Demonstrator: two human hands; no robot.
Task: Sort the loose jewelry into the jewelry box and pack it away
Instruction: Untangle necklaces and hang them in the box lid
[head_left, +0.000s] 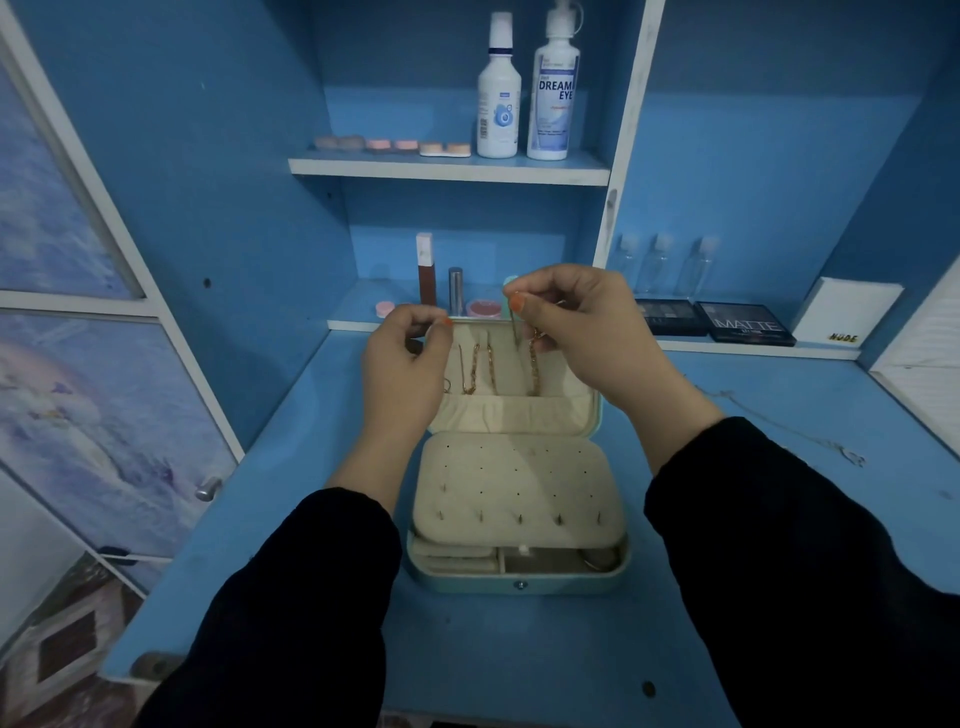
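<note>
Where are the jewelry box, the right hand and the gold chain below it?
jewelry box (467, 582): head view, front wall.
right hand (582, 332): head view, back of hand.
chain (533, 366): head view, hanging links.

Both arms are covered to the wrist by long black sleeves, the left sleeve (291, 613) and the right sleeve (779, 545) cut loose and wide, their cloth plain and dark. The left hand (402, 364) and the right hand (587, 332) are left bare below the sleeve ends. The nails (515, 302) are painted orange, as is shown on one fingertip of each hand.
</note>
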